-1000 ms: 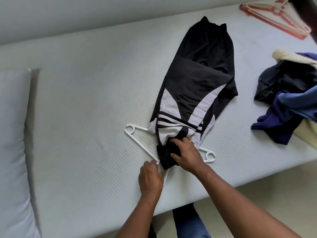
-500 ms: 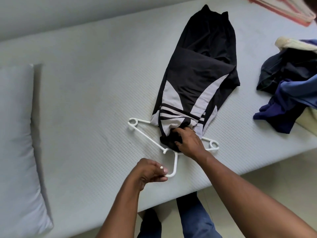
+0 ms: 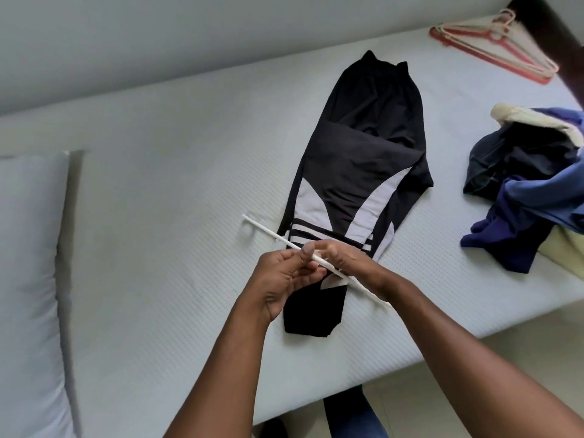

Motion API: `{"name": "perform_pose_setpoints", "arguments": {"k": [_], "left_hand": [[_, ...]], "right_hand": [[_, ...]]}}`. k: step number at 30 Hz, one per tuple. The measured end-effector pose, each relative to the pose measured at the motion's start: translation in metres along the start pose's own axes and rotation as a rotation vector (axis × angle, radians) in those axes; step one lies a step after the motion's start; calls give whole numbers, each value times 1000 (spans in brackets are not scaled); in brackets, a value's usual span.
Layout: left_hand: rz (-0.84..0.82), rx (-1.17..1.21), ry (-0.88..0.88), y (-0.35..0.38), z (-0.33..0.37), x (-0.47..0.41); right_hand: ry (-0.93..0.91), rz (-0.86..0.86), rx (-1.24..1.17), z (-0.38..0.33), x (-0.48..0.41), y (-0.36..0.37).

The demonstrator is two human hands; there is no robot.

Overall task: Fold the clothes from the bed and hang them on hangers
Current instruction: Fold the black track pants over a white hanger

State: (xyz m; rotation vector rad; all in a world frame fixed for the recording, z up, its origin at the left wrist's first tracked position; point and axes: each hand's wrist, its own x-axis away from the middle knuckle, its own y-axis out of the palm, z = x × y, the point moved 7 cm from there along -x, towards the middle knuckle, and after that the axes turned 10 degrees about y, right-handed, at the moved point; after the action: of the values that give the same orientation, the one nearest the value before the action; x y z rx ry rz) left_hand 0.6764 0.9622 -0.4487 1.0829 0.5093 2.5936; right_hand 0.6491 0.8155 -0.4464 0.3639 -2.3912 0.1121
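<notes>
The bed point(image 3: 164, 235) carries a folded black garment point(image 3: 357, 172) lying flat. A pillow point(image 3: 28, 279) lies well left of the garment, a pile of clothes point(image 3: 521, 197) to its right, and spare hangers point(image 3: 493, 49) beyond that. Over the garment's near end, left hand point(image 3: 284, 286) and right hand point(image 3: 350, 267) both grasp a white hanger point(image 3: 265, 230).

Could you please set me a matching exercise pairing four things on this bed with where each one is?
Things:
1 white hanger
2 black-and-white garment
3 pink hangers
4 pillow

Places:
A far right corner of the bed
B bed's left end
C held by the left hand and right hand
D lying lengthwise mid-bed

Pairs: 1-C; 2-D; 3-A; 4-B
</notes>
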Motion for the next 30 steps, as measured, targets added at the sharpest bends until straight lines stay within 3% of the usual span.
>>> {"name": "perform_pose_setpoints", "arguments": {"k": [5,6,8,10,15,17,19,23,24,25,26,28,30], "left_hand": [[196,150,171,9,-3,-17],[299,60,191,-2,-10,-17],[543,-380,184,-36,-27,-15],[614,-776,83,-58,-48,-13],[377,-1077,79,-61,-81,-25],[293,-1151,-20,-69,-84,-24],[102,-1259,-240,-85,-89,-19],[-385,-1471,-974,-130,-102,28],[-454,-1508,-1055,-134,-100,33],[-453,-1543,-1031,-135,-98,29],[-364,-1583,-875,-131,-94,15],[-110,-1565,-391,-107,-78,-13],[79,-1460,-65,-79,-64,-19]], "right_hand": [[-108,68,-128,14,-1,-28],[-114,117,-104,17,-3,-34],[-110,291,-42,25,-6,-46],[-129,418,-70,33,-10,-54],[-122,453,-137,38,-23,-61],[-107,424,-138,38,-26,-60],[-112,426,-141,37,-26,-61],[-79,467,-160,41,-24,-65],[-75,466,-167,42,-25,-65],[-72,457,-172,43,-26,-64],[-68,449,-173,44,-26,-62],[-70,450,-173,44,-27,-60],[-69,457,-162,46,-28,-60]]}}
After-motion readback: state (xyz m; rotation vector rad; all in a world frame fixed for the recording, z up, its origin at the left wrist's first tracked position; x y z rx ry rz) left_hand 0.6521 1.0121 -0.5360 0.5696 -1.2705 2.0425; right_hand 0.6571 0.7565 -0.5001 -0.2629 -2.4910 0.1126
